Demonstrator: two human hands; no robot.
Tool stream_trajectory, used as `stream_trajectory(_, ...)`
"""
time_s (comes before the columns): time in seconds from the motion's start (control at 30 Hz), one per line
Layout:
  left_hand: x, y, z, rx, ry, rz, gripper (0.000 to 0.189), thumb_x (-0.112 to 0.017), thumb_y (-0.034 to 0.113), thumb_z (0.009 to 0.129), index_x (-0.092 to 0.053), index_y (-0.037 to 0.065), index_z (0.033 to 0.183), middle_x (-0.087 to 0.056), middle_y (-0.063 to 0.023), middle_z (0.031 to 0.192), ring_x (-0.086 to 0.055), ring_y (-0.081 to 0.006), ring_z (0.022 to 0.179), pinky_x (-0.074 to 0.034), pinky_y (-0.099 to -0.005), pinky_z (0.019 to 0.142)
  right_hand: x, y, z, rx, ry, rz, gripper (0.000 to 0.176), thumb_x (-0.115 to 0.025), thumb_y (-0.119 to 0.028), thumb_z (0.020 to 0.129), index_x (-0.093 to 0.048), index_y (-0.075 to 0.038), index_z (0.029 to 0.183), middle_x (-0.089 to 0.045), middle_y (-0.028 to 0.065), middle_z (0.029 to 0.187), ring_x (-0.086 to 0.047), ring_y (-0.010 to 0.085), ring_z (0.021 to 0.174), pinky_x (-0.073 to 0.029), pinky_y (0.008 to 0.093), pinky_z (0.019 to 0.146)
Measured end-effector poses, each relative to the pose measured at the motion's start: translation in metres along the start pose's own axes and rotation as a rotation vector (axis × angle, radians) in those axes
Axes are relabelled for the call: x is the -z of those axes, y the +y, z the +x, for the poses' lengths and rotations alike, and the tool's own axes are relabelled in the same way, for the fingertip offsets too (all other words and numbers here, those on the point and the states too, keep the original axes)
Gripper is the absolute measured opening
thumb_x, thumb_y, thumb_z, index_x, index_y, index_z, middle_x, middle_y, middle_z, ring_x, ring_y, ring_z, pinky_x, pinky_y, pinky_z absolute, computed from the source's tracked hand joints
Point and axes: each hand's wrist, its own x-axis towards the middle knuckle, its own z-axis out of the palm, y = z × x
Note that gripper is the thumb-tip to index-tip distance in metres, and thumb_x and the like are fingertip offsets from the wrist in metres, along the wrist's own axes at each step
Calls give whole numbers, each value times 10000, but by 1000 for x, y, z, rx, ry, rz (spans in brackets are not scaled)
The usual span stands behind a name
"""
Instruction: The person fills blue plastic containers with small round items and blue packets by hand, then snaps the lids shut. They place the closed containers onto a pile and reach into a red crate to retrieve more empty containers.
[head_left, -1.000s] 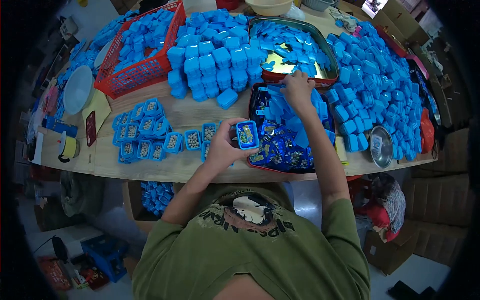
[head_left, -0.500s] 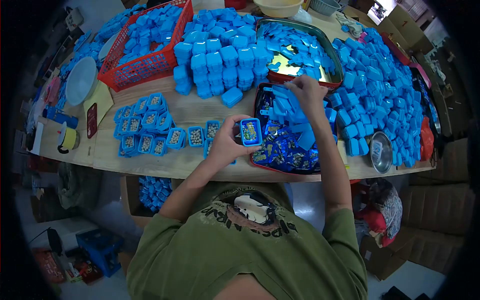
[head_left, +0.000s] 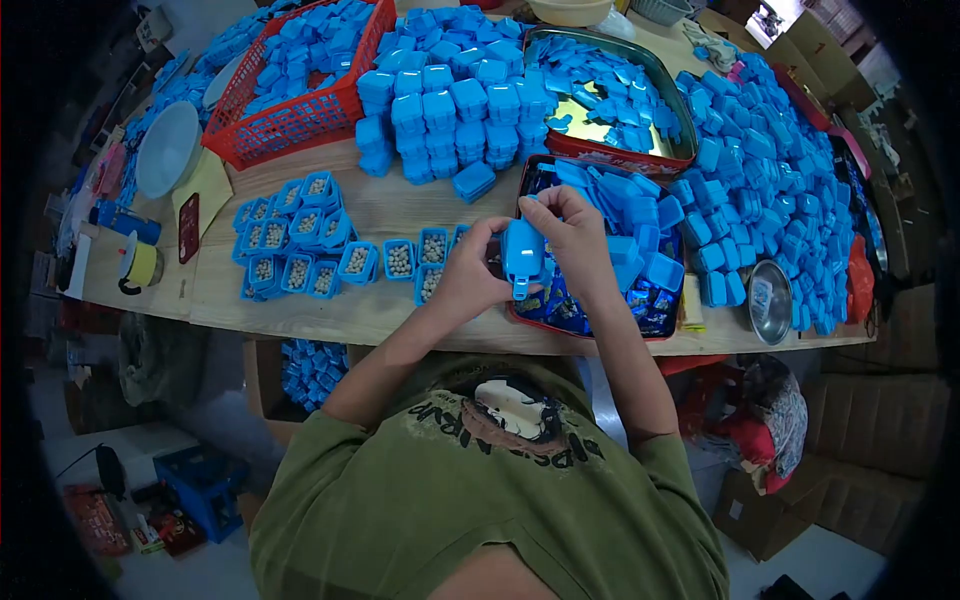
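Moved: our right hand has come back from the loose blue plastic lids and joined our left hand.
Hands: both closed around the small blue plastic box, lid going on top.
Box: above the near-left corner of the red-rimmed metal tray.
Care: we'd seat the lid square before pressing, we judge.
Left of tray: open blue boxes of pale beads.

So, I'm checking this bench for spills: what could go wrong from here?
1. The left hand and right hand pinch the box above the tray's front rim. A slip might send it off the table.
2. The open boxes sit filled and unlidded beside the left forearm. A nudge could spill them.
3. The stacks behind are piled close together. A bump might topple them.
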Motion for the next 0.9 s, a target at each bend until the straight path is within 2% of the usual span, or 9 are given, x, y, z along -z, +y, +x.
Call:
stream_trajectory(0.23, -1, -2, -2, -2, -43, -27, 762, -795, 45, 576, -416, 29, 1237, -556, -114, 1100, -593, -196, 978, -499, -326, 822, 4, -4, -3, 44, -37, -252, 155, -645, -174, 878, -573, -44, 834, -510, -45, 743, -432, 22, 673, -355, 190, 575)
stream_trajectory(0.33, 0, -3, -2, 0, -84, -31, 801, -828, 25, 615, -378, 48, 1278, -525, -99, 1151, -544, -190, 1058, -497, -344, 859, 5, 0, -3, 74, -22, -223, 199, -659, -184, 863, -554, -23, 807, -519, -16, 711, -431, 40, 642, -367, 225, 532)
stream_trajectory(0.47, -1, -1, -4, 20, -69, -43, 790, -823, 17, 618, -384, 45, 1273, -523, -94, 1152, -541, -188, 1063, -486, -342, 871, 2, 6, -7, 149, 26, -220, 211, -660, -189, 861, -547, -22, 801, -515, -12, 703, -427, 43, 635, -361, 231, 517)
stream_trajectory(0.57, 1, -3, -4, 20, -44, -59, 773, -817, 13, 619, -393, 42, 1264, -522, -91, 1154, -540, -187, 1063, -478, -339, 881, 2, 8, -9, 133, 11, -269, 189, -633, -188, 887, -537, -34, 829, -492, -29, 760, -423, 41, 701, -362, 208, 599)
stream_trajectory(0.63, 2, -1, -6, 58, -78, -40, 761, -812, 10, 614, -400, 41, 1253, -522, -89, 1153, -541, -185, 1058, -476, -338, 884, 1, 15, -9, 302, 68, -473, 202, -635, -186, 882, -526, -27, 823, -489, -3, 759, -432, 67, 708, -370, 228, 607)
stream_trajectory(0.67, 2, 1, -7, 60, -78, -41, 761, -812, 10, 614, -400, 41, 1253, -522, -89, 1153, -541, -185, 1058, -476, -338, 884, 1, 15, -9, 300, 67, -473, 202, -635, -186, 882, -526, -27, 823, -489, -3, 759, -432, 67, 708, -370, 228, 607)
stream_trajectory(0.73, 1, 4, -6, 46, -75, -41, 750, -802, 6, 612, -405, 43, 1247, -526, -86, 1146, -546, -187, 1049, -481, -342, 876, 2, 13, -9, 264, 60, -486, 188, -673, -209, 826, -560, -59, 831, -551, 51, 772, -521, 205, 765, -351, 347, 682)
stream_trajectory(0.87, 1, 4, -7, 90, -80, -90, 744, -793, 2, 615, -405, 45, 1249, -527, -86, 1144, -545, -191, 1051, -484, -344, 871, 2, 14, -11, 321, 75, -594, 176, -671, -204, 825, -551, -77, 844, -537, 36, 778, -511, 200, 786, -315, 356, 717)
stream_trajectory(0.9, -1, 5, -7, 55, -62, -90, 752, -749, -21, 589, -399, 34, 1253, -550, -104, 1078, -574, -194, 979, -524, -330, 720, 1, 16, -12, 361, 94, -633, 175, -672, -204, 822, -546, -87, 851, -529, 33, 781, -504, 204, 800, -299, 362, 734)
